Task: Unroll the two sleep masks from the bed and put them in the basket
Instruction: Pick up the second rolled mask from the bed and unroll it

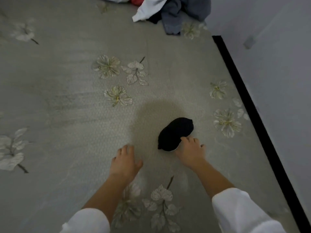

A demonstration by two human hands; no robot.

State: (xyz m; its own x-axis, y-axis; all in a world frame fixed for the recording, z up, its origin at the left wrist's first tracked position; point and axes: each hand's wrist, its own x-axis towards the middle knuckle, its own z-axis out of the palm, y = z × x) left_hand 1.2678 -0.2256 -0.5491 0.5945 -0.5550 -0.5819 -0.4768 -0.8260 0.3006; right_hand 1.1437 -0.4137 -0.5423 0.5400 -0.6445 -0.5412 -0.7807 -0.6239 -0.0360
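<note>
One black sleep mask (174, 132) lies on the grey flowered bedspread (67, 98), a little right of centre. My right hand (191, 152) rests at the mask's near edge, fingertips touching it; a firm grip is not visible. My left hand (125, 161) hovers palm down over the bedspread to the left of the mask, fingers apart and holding nothing. I see no second mask and no basket in this view.
A heap of clothes (170, 12) in white, grey, dark and red lies at the far end of the bed. The bed's black edge (252, 106) runs diagonally on the right, with pale floor (277, 64) beyond it.
</note>
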